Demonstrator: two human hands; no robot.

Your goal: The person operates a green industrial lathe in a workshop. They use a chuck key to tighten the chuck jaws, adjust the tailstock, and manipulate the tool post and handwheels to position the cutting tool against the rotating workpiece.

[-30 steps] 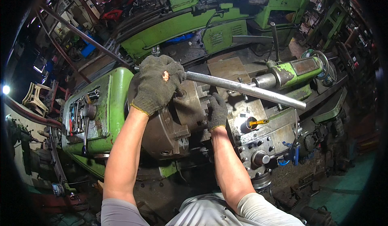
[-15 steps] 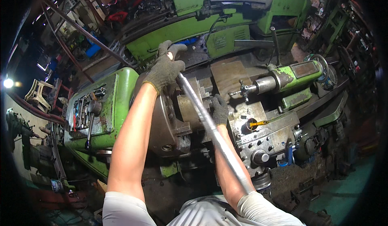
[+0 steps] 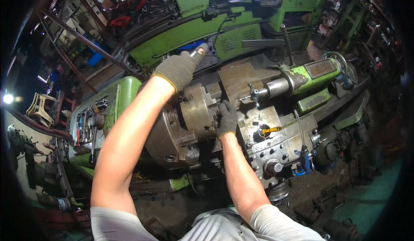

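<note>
My left hand (image 3: 179,70), in a dark knitted glove, is closed above the lathe's large round chuck (image 3: 160,134). A bit of shiny metal (image 3: 197,53) shows at its fingers; the rest of what it holds is hidden. Beside the chuck's face sits a thick steel cylinder (image 3: 196,111) with stepped blocks on its right end. My gloved right hand (image 3: 227,119) rests against that end, its fingers curled at the edge and partly hidden. Below and to the right is the carriage (image 3: 254,144) with its tool post.
A yellow-handled tool (image 3: 271,130) lies on the carriage near a brush with blue on it (image 3: 304,159). To the right stands the green tailstock (image 3: 310,75) with a drill chuck (image 3: 255,95). Small tools fill a tray on the green headstock (image 3: 128,90). Behind is another green machine (image 3: 172,47).
The long steel bar that crossed in front of my right forearm is out of sight there. My left hand has moved up and closed; my right hand stays by the cylinder.
</note>
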